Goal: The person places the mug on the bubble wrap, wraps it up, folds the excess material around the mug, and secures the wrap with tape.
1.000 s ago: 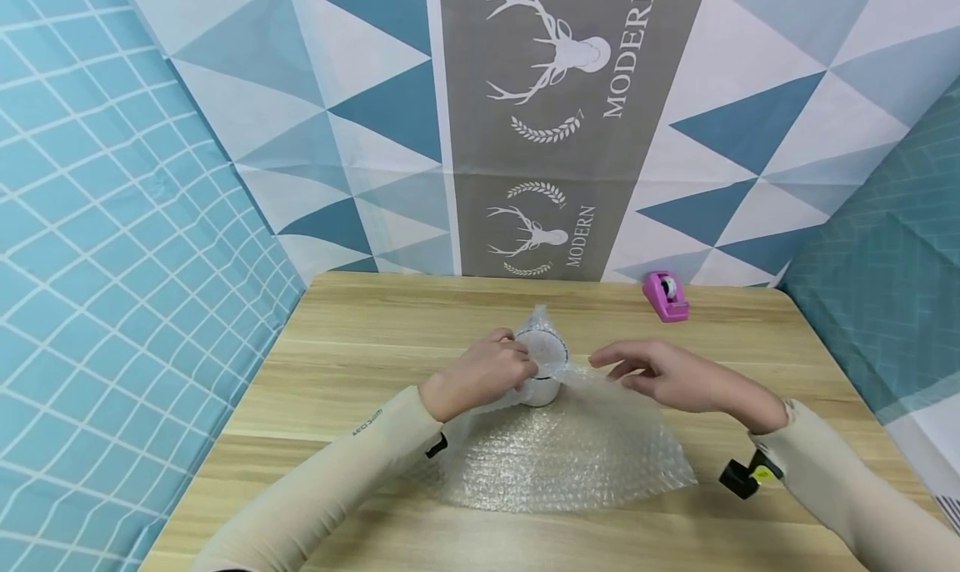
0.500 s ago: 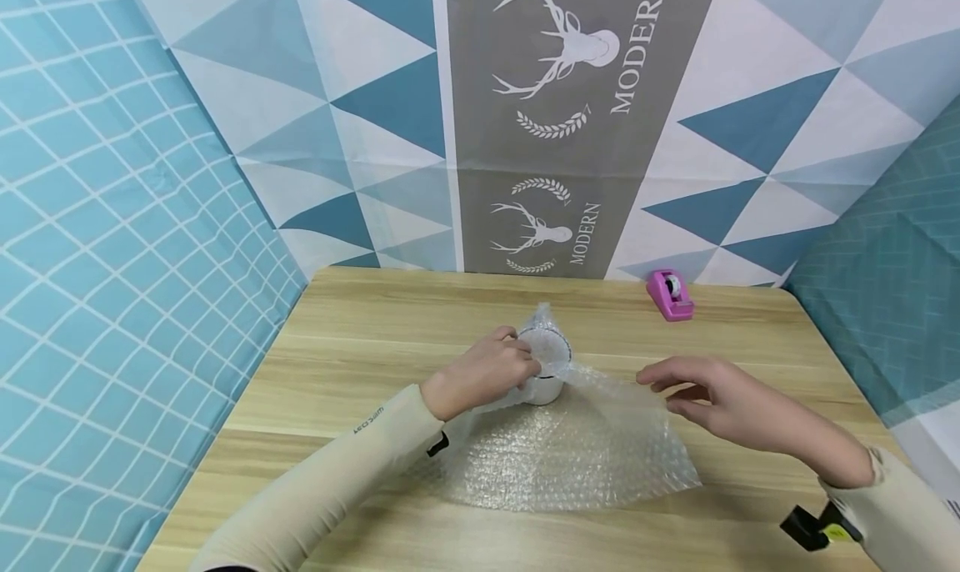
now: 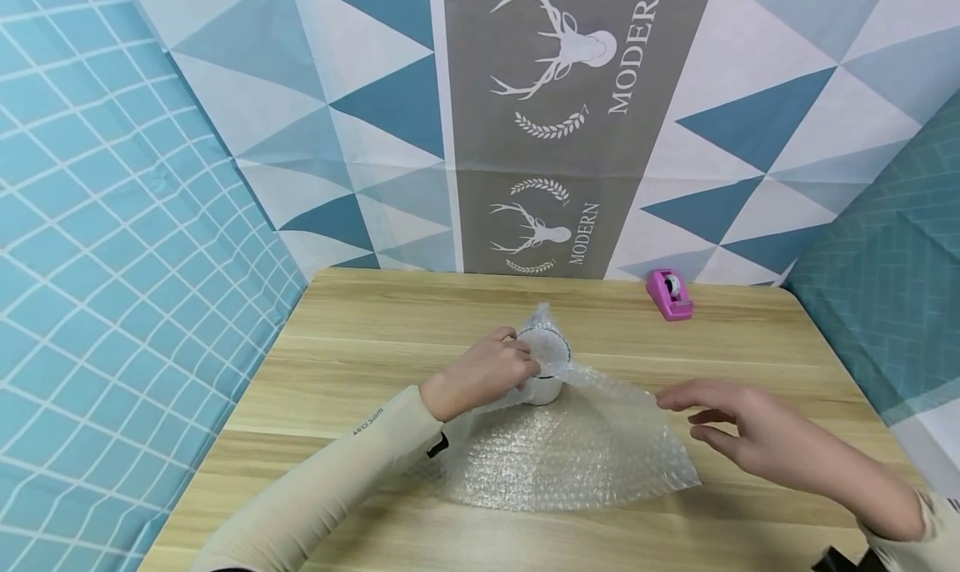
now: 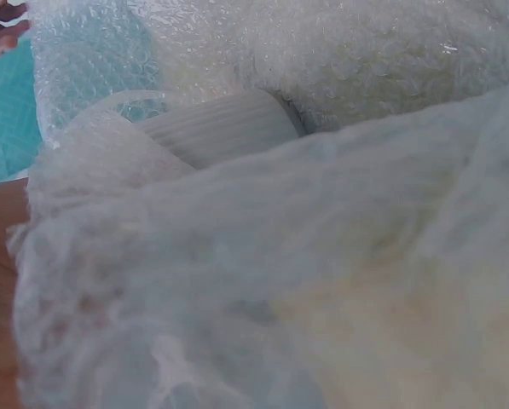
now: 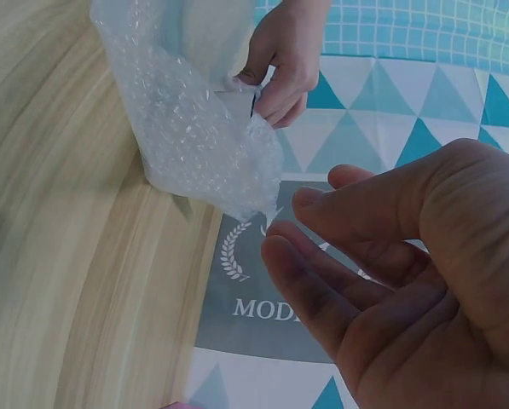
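Observation:
A white cup (image 3: 545, 391) with a dark rim line and ribbed side stands partly wrapped in clear bubble wrap (image 3: 555, 455). At its rim my left hand (image 3: 491, 368) pinches the bubble wrap against the cup, fingers curled over the edge. The left wrist view shows the cup's ribbed side (image 4: 228, 128) between layers of wrap. My right hand (image 3: 742, 426) is raised over the table beside the wrap's right corner, fingers loosely bent and holding nothing. In the right wrist view, its fingertips (image 5: 280, 247) lie close to the wrap's pointed corner (image 5: 258, 200).
A pink tape dispenser (image 3: 670, 295) with a roll in it sits near the table's back right edge. The wooden table (image 3: 360, 322) meets a patterned cloth backdrop (image 3: 390, 138) behind, and a blue checked cloth (image 3: 112, 247) hangs at the left.
My right hand has moved right and toward me, away from the cup and along the wrap to its right corner. The left hand has stayed at the cup's rim.

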`<state>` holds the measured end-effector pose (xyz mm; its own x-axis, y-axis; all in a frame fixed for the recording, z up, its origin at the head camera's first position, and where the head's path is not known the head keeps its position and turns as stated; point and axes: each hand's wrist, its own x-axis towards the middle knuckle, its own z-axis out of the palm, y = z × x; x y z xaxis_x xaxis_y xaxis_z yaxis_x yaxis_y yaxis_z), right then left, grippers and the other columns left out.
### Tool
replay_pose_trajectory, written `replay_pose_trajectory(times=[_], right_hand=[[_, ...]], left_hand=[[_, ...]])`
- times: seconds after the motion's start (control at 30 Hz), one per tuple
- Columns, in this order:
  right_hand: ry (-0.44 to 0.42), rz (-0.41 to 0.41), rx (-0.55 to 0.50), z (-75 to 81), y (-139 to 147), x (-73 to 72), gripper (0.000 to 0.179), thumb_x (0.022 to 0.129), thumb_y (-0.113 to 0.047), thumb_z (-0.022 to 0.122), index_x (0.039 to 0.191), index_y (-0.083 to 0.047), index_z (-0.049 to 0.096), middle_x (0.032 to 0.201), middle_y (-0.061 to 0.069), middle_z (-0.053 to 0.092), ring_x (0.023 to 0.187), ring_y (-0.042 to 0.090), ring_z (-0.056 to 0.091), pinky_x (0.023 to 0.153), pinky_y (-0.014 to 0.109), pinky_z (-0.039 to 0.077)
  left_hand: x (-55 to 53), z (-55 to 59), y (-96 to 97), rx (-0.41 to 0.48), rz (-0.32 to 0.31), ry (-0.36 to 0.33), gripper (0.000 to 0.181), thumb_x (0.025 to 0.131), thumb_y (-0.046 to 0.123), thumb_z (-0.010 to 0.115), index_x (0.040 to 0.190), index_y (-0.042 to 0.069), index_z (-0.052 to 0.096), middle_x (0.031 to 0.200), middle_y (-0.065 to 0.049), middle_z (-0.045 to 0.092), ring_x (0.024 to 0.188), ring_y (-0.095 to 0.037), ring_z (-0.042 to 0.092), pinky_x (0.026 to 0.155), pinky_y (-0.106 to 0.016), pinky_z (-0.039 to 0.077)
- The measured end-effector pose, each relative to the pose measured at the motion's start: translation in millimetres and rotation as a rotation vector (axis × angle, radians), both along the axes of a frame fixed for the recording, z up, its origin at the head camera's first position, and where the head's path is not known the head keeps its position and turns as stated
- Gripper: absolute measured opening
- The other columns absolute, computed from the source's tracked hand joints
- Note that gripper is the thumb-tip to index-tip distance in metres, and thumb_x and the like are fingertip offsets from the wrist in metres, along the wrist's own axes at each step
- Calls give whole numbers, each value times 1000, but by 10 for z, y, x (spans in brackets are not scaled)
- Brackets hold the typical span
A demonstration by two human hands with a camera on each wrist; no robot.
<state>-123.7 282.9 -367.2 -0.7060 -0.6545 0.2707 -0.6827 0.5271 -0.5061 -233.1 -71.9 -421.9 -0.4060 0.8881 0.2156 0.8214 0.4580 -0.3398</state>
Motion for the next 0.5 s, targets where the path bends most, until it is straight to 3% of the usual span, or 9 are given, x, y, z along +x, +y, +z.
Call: replay_pose_trajectory(times=[0.3, 0.5], right_hand=[[73, 51, -32, -71, 2, 81, 59, 72, 22, 77, 119, -13, 70, 113, 0, 73, 92, 2, 66, 74, 12, 55], [72, 107, -31, -151, -4, 81, 70, 68, 30, 70, 120, -17, 71, 115, -2, 74, 102, 3, 68, 79, 8, 52]], left_hand=[[-2, -2, 0, -10, 6, -8, 6, 87, 26, 79, 88, 24, 74, 86, 11, 74, 85, -8, 68, 96, -31, 49], [4, 4, 0, -11, 6, -7, 7, 86, 26, 80, 88, 24, 74, 85, 11, 74, 84, -8, 68, 97, -31, 49]])
